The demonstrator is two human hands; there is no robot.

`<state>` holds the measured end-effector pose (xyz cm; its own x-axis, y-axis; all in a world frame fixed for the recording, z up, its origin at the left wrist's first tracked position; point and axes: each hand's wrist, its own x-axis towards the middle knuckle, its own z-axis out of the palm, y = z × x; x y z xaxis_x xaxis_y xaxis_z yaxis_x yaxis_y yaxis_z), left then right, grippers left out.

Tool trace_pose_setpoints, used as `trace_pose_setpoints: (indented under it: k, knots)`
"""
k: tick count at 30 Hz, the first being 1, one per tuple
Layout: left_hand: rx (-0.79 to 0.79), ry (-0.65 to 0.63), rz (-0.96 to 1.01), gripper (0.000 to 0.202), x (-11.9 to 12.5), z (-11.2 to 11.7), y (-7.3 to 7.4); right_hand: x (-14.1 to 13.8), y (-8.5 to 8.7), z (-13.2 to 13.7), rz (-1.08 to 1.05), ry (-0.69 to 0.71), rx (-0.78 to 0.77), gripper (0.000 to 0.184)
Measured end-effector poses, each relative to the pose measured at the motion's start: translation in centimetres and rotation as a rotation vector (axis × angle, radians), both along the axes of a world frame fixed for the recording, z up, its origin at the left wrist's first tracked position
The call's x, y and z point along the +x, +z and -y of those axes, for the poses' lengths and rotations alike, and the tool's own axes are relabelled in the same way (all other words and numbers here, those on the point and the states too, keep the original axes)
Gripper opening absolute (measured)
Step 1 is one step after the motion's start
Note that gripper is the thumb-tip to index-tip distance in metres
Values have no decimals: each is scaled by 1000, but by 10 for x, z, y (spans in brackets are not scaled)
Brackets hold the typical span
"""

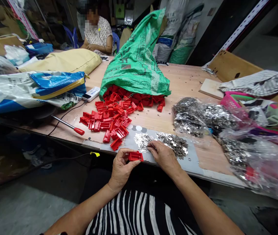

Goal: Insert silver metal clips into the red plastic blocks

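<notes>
Holding red casing (135, 156): left hand (121, 166). Green sack (135, 62): more casings (116, 93) inside.

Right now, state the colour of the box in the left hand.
The box is red; see the head view.

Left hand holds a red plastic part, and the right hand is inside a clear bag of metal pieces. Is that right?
Not quite: the head view shows the right hand at the loose metal pieces on the grey sheet, outside the clear bags. The left hand does hold a red plastic part.
</notes>
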<state>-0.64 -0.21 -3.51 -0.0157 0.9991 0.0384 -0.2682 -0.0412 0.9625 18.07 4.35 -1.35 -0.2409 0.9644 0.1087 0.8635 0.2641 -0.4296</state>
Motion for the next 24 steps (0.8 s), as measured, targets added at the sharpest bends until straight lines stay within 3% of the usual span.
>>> trace_pose_setpoints:
  k: [8,13,17,21,24]
  knots:
    - [-5,-3,0,32,2,-2,1,2,-3,-1,-37,25,-5,9]
    - [-10,-15,25,33,3,-4,2,6,5,4,-155,-46,-16,7]
    - [-2,-36,23,36,4,-5,2,7,13,13,-396,-110,-169,11]
    - [46,-85,-48,38,5,-4,4,2,18,27,-760,-105,-433,23]
    - [122,-103,-118,37,6,-1,9,-3,20,35,-884,-101,-567,33]
